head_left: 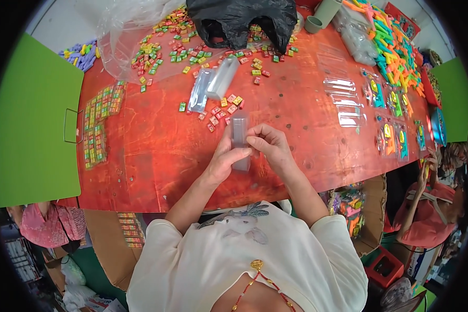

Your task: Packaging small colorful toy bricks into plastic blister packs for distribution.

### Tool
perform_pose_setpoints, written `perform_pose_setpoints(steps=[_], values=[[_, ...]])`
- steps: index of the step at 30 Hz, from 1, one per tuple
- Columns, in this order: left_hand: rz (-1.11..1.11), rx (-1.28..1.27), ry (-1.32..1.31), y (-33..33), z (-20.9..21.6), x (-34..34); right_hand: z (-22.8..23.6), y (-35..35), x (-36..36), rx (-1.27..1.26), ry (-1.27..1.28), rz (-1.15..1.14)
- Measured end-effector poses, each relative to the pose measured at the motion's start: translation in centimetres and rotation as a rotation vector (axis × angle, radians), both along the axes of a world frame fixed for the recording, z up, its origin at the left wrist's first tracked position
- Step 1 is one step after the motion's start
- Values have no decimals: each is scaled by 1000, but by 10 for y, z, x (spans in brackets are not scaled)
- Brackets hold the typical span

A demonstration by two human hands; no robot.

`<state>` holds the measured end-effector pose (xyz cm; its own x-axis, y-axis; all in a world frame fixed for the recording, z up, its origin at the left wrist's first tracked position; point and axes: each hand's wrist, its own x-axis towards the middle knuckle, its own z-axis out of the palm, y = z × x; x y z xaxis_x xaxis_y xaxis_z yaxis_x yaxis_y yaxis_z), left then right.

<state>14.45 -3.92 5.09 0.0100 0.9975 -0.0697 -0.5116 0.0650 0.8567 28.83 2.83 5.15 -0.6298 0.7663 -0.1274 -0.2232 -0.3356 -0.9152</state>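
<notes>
So the clear plastic sleeve [239, 130] is held a bit off vertical right in front of the person, over the near-middle part of the red table [307, 161]. Left hand [223, 160] has it clamped, thumb across the front and the other fingers around the left side, mostly hidden. Right hand [273, 148] is at the sleeve's right edge, thumb and forefinger together — can't tell if there's plastic pinched between them.

Just past the hands there's a scatter of little red and yellow packs [232, 108], and beyond those two more clear pieces, a flat-looking tray [199, 91] and a boxier one [223, 78], touching each other. Farther back, a bigger pile of packs [174, 25] sits near a black plastic bag [239, 20]. Off to the left are sheets of packs in neat rows [94, 147]; well to the right, bagged colorful toys [388, 139].
</notes>
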Motion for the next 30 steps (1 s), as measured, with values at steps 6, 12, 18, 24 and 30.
perform_pose_setpoints(steps=[6,12,18,24,30], values=[[-103,-9,-9,4,-12,8,8,-3,18,-13,-9,-30],[90,38,219,-4,-25,33,-6,-20,31,551,-389,-186],[-48,-174,-153,5,-23,40,8,-17,119,227,-319,-497],[-104,-175,-134,9,-16,66,-11,21,231,1411,-1503,-602],[-209,-167,-98,17,-21,91,-53,55,262,1289,-1562,-605]])
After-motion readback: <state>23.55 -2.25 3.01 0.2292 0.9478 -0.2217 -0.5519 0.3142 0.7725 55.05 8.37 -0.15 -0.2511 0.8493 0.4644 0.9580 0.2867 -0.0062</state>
